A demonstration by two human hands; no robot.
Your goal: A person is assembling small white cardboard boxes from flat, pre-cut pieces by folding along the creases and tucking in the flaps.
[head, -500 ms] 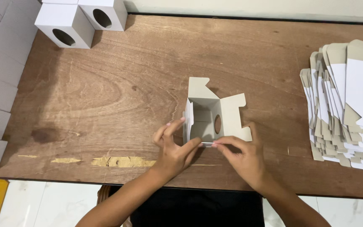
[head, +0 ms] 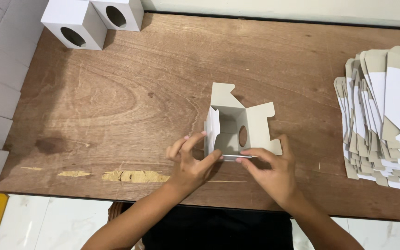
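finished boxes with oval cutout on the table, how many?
2, both at the table's far left corner: one box, the other box just right of it, cut by the frame's top edge. More may sit out of view.

Left hand fingers now slightly more spread beside box

A half-folded grey-and-white cardboard carton with an oval cut-out in one wall stands open-topped near the front edge of the wooden counter, its flaps spread upward and to the right. Two finished white cube cartons with dark oval holes sit side by side, touching, at the far left corner. A fanned stack of flat white-and-grey carton blanks lies at the right edge, well apart from the open carton.
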